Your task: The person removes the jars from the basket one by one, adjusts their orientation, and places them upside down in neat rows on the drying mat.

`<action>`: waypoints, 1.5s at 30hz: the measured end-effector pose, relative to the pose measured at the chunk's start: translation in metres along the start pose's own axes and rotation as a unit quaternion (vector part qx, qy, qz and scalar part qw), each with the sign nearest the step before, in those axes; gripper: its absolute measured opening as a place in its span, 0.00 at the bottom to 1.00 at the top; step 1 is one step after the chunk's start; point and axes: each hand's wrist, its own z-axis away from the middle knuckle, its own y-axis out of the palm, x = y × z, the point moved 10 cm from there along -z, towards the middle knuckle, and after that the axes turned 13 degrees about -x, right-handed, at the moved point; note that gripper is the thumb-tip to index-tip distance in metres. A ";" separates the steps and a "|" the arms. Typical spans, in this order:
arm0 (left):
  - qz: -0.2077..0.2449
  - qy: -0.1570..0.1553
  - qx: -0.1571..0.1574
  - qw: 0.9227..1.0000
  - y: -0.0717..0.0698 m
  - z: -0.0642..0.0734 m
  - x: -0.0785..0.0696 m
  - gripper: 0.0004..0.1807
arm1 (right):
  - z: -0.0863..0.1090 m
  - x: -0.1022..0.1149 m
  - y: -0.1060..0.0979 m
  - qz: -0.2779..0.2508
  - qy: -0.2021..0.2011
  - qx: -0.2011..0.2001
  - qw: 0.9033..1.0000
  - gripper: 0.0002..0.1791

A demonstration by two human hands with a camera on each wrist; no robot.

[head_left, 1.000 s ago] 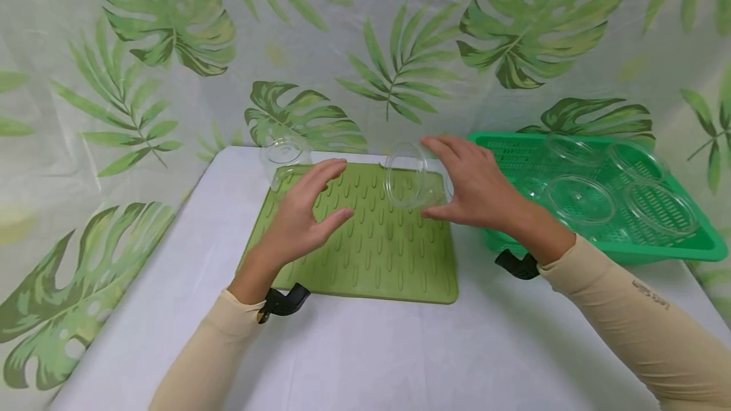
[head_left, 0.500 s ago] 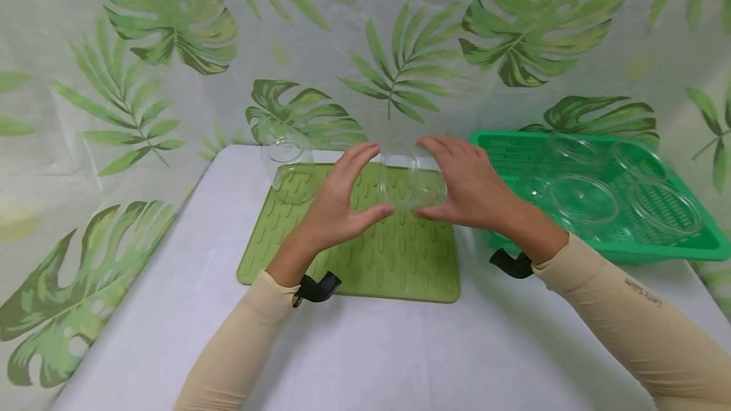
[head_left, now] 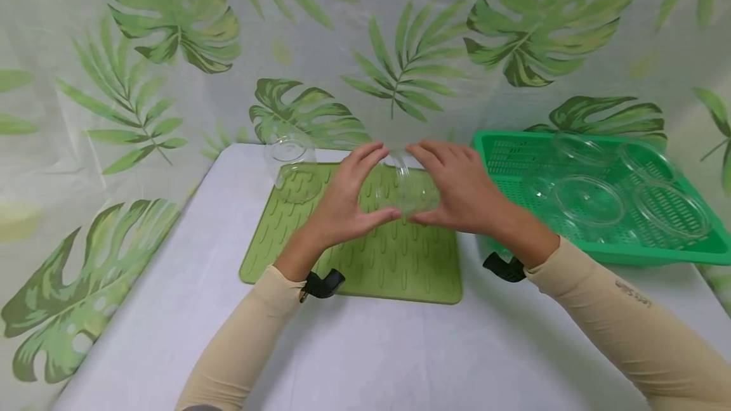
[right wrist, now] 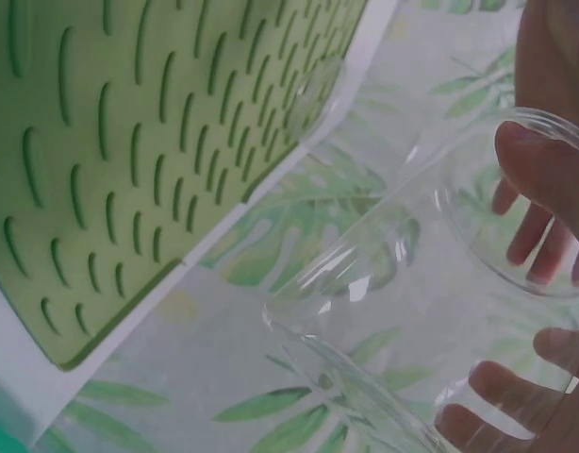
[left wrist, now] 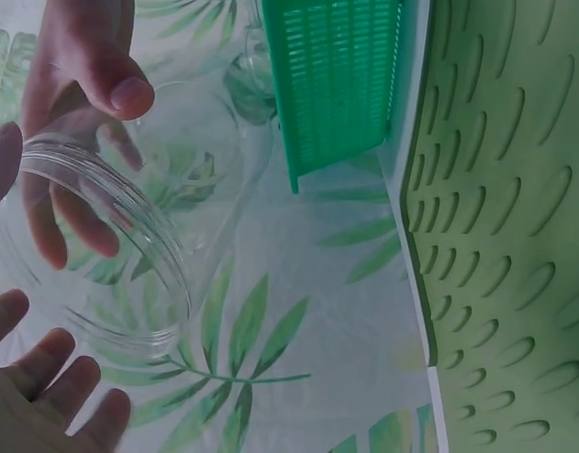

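Above the green drying mat point(head_left: 365, 252) a clear plastic cup point(head_left: 417, 189) is held on its side between both hands, its rim turned left. My right hand point(head_left: 468, 192) grips the body from the right, fingers above and thumb below. From the other side my left hand point(head_left: 342, 202) curves thumb and fingers round the rim end. The left wrist view shows the ridged rim of the cup point(left wrist: 162, 255) close to the left fingertips. A second clear cup point(head_left: 290, 151) stands upside down on the mat's far left corner.
A green slotted basket point(head_left: 605, 251) on the right holds several clear cups point(head_left: 591, 198). All stands on a white-covered table point(head_left: 371, 354). Behind it hangs a leaf-printed sheet point(head_left: 320, 37).
My left hand has moved right from over the mat to the cup's rim. The right hand has shifted slightly left with the cup. The upturned cup stays where it was.
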 end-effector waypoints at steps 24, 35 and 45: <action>0.059 -0.045 0.009 0.997 0.001 0.004 -0.002 0.49 | 0.001 0.020 -0.007 0.007 -0.030 -0.035 0.999 0.58; 0.056 -0.038 0.005 0.998 -0.003 0.002 -0.006 0.48 | 0.004 0.015 -0.009 -0.003 -0.013 -0.007 1.000 0.60; 0.071 -0.033 0.003 0.997 -0.005 0.001 -0.011 0.48 | 0.010 0.008 -0.015 -0.032 -0.004 -0.005 0.999 0.60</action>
